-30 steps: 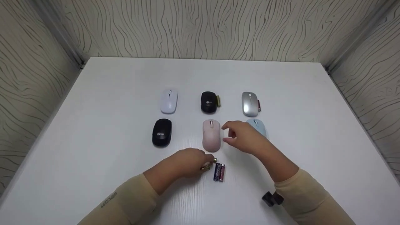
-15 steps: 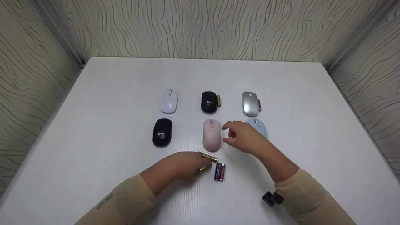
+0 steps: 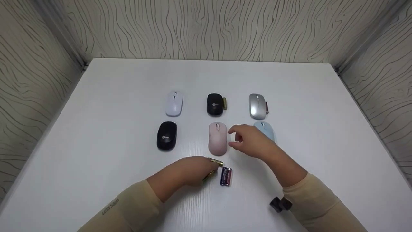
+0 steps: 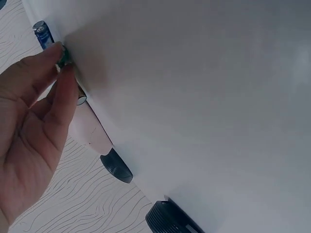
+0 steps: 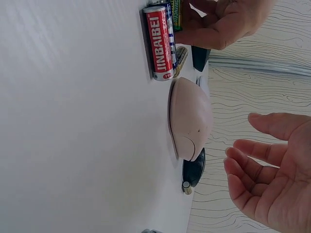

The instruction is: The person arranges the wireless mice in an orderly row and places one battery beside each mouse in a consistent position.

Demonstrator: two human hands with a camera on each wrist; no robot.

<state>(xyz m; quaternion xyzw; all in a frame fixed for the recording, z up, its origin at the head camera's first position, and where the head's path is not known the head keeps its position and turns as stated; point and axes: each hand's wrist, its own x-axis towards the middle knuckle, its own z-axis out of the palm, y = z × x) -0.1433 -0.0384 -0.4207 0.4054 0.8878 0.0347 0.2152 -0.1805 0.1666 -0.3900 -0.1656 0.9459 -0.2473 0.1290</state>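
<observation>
Right of the black oval plastic mouse [image 3: 166,136], the left hand [image 3: 198,170] pinches a green-and-gold metal cylinder battery [image 5: 177,17], probably light, rigid and slick, best gripped mid-barrel. Just beyond lie 1 gold cylinder battery [image 3: 217,162] and the rounded pink plastic mouse [image 3: 218,139]; 1 blue battery [image 3: 223,176] and 1 red battery [image 3: 229,177], touching, could obstruct rightward. The right hand [image 3: 252,140], fingers curved, holding nothing, partly hides the pale-blue plastic mouse [image 3: 266,129].

White table [image 3: 106,106] is bordered at back and sides by pale walls [image 3: 206,30], printed with dark wavy grain; corners are edged with grey strips [image 3: 57,32].
</observation>
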